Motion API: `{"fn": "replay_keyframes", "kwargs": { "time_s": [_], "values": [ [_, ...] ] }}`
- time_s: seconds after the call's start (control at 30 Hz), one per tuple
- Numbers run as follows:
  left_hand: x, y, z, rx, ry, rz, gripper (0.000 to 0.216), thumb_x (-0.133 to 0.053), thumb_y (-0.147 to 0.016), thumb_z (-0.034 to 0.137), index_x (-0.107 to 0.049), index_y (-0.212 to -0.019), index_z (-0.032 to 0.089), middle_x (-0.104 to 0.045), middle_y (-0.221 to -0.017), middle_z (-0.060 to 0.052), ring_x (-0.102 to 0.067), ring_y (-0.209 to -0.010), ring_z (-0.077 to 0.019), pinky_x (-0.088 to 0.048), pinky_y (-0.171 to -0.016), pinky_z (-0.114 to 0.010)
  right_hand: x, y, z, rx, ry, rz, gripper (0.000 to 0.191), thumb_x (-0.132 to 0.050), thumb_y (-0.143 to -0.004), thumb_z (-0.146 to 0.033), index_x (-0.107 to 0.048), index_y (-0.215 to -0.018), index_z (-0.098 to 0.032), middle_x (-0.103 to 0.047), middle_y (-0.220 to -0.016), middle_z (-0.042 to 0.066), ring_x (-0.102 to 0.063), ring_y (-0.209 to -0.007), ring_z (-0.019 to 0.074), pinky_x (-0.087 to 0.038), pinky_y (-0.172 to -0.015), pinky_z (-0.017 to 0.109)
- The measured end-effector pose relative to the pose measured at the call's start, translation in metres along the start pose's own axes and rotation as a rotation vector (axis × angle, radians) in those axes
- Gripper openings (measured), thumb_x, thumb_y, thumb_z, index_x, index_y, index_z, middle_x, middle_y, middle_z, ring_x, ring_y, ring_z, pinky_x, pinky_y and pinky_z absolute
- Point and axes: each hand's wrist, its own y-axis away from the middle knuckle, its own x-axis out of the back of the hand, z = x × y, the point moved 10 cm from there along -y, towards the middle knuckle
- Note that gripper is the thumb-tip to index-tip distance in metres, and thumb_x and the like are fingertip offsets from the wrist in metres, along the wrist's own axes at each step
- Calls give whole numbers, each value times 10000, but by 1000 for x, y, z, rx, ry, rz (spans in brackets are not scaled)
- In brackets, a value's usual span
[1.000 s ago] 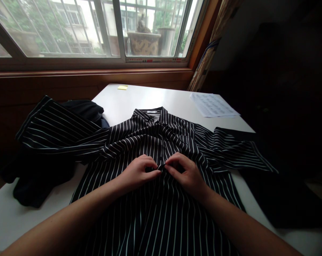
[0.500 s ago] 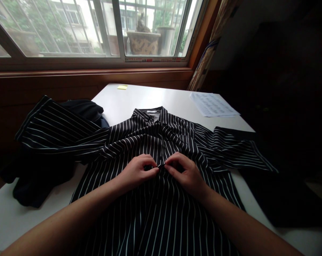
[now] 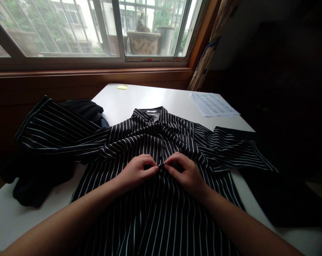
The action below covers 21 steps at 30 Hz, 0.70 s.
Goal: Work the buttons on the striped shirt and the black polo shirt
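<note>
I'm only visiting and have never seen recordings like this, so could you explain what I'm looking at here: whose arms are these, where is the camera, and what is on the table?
No machine here: a person wears a camera on the head, looking forward and down, so the two bare arms coming in from the bottom are the person's own. The left hand and the right hand meet at the middle of a black shirt with thin white stripes, spread collar-away on a white table. The fingers of both hands pinch the shirt's front edge where a small dark button sits; whether it is fastened is too small to tell. A plain dark garment lies bunched at the left, a small yellow sticky note near the window, and printed sheets of paper at the far right.
</note>
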Motion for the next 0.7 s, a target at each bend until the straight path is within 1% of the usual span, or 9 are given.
{"fn": "replay_keyframes", "kwargs": {
  "time_s": [0.33,0.47,0.6,0.7],
  "values": [
    [0,1,-1,0,19,2,152,-627,-908,249,-693,-802,163,-647,-841,-17,-591,-845,-164,-439,-786,-266,0,0,1,-6,0,-10,62,-651,-893,-212,-648,-945,-246,-632,-866,5,-588,-750,155,-490,-686,305],
    [0,1,-1,-1,15,3,187,-613,-928,272,-688,-798,160,-637,-830,-15,-587,-825,-159,-436,-776,-266,1,0,1,-8,-2,0,50,-655,-893,-225,-647,-938,-245,-620,-852,0,-583,-750,154,-488,-700,308],
    [3,1,-1,-4,-25,14,251,-578,-958,303,-684,-785,157,-627,-822,-19,-580,-817,-161,-441,-768,-273,2,-1,1,-15,-5,13,53,-654,-892,-226,-648,-941,-245,-613,-841,-3,-574,-735,153,-483,-699,307],
    [4,1,-1,-36,-99,14,262,-555,-975,309,-700,-814,162,-637,-836,-26,-576,-839,-169,-446,-800,-289,4,0,2,-25,-5,25,57,-650,-894,-220,-649,-945,-244,-620,-854,-1,-573,-745,153,-481,-707,306]
  ]
}}
